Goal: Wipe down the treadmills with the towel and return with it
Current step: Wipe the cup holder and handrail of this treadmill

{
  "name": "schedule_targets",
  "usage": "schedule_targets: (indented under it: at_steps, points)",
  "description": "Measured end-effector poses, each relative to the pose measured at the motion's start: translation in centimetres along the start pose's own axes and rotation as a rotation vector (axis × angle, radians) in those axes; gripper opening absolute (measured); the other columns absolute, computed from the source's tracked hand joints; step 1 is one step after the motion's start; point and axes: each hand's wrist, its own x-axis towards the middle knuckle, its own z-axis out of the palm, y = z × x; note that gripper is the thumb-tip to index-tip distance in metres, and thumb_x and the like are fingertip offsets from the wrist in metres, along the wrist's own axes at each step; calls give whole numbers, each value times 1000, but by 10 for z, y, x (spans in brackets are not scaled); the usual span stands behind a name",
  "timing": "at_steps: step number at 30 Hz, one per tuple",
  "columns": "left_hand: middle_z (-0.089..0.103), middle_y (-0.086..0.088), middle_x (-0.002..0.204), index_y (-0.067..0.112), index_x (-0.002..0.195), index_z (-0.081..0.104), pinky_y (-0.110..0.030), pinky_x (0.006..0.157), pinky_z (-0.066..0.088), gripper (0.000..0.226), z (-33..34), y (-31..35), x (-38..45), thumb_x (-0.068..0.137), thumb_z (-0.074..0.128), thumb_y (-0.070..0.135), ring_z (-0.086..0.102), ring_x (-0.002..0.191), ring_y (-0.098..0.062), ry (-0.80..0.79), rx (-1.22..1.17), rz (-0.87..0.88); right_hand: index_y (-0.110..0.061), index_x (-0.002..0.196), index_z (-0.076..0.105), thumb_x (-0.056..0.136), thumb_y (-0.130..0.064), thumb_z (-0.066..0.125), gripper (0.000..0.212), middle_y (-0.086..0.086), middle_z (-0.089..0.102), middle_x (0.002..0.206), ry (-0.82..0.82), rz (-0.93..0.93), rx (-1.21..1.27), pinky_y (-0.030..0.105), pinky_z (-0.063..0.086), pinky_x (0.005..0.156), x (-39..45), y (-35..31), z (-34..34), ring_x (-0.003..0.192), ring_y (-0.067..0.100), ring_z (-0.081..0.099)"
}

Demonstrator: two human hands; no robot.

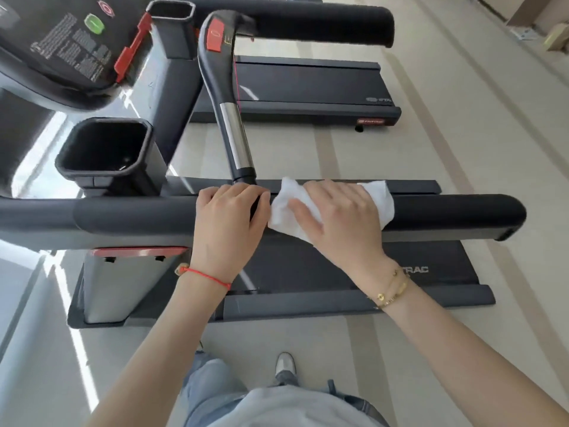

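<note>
Right hand is pressing a crumpled white towel onto the padded black handrail, fingers flat. Left hand is gripping the rail beside it.

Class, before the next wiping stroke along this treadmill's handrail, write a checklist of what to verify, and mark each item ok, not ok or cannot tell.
1. Towel lies on the handrail: ok.
2. Right hand presses flat on the towel: ok.
3. Left hand steadies on the handrail beside the towel: ok.
4. Rail ahead of the towel, toward its free end, is bare: ok.
5. Towel is damp enough: cannot tell.
6. Second treadmill behind is already wiped: cannot tell.
</note>
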Motion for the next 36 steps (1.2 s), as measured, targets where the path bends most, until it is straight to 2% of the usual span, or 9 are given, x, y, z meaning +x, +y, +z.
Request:
schedule_targets:
  at_steps: [4, 10, 13, 17, 20, 22, 24, 30, 36]
  points:
    - [68, 5, 78, 17, 89, 71, -33, 84, 36, 33, 4, 4, 0, 101, 42, 26, 59, 74, -20, 36, 36, -34, -18, 107, 67, 100, -51, 41, 42, -3, 69, 96, -11, -108, 65, 35, 46, 81, -15, 29, -9, 88, 21, 63]
    - [67, 6, 79, 18, 92, 71, -40, 87, 40, 34, 3, 7, 1, 101, 39, 26, 62, 81, -20, 23, 34, -26, -19, 75, 52, 98, -44, 43, 35, -1, 53, 63, 38, 119, -51, 36, 37, 69, -15, 52, -17, 62, 25, 51]
    - [68, 5, 83, 18, 95, 71, -42, 87, 40, 32, 3, 6, 1, 101, 41, 24, 61, 82, -21, 6, 46, -17, -19, 94, 65, 100, -47, 39, 39, -2, 66, 82, -7, 13, 31, 36, 42, 76, -9, 19, -7, 75, 23, 59]
    - [68, 5, 85, 18, 96, 71, -43, 87, 41, 31, 3, 5, 2, 102, 41, 23, 61, 80, -21, 2, 36, -16, -18, 114, 66, 100, -50, 42, 43, -2, 68, 104, -28, -143, 109, 37, 46, 87, -14, 26, -10, 95, 22, 63]
    - [68, 6, 86, 19, 97, 71, -43, 89, 40, 30, 3, 5, 1, 102, 42, 23, 60, 79, -20, -2, 17, -20, -18, 96, 65, 99, -49, 42, 39, -2, 67, 85, -33, -8, 38, 35, 43, 79, -20, 61, -21, 81, 23, 61]
    - [68, 5, 85, 18, 97, 71, -43, 90, 40, 29, 3, 5, 2, 101, 43, 23, 60, 78, -21, -3, 15, -24, -15, 74, 55, 99, -45, 42, 41, 1, 57, 64, -4, 167, -63, 36, 37, 70, -16, 71, -24, 65, 27, 54]
    - [70, 3, 86, 16, 97, 72, -45, 89, 42, 28, 2, 5, 3, 101, 45, 20, 62, 79, -22, -11, -5, -12, -16, 68, 47, 98, -43, 41, 40, 3, 54, 60, 10, 265, -129, 38, 37, 68, -11, 57, -21, 61, 28, 52]
    - [71, -1, 88, 10, 93, 72, -47, 86, 45, 26, 6, 17, 7, 98, 47, 12, 64, 79, -25, -54, -89, 32, -16, 107, 66, 100, -48, 42, 40, -2, 68, 99, 6, 21, 56, 36, 44, 90, -18, 13, -5, 94, 22, 61]
    - [72, 2, 96, 14, 101, 72, -45, 90, 44, 24, 16, 37, 11, 100, 48, 17, 65, 86, -22, -87, -122, 72, -16, 111, 66, 100, -48, 44, 40, -4, 68, 106, -12, 57, 11, 35, 40, 98, -34, 66, -22, 104, 22, 60]
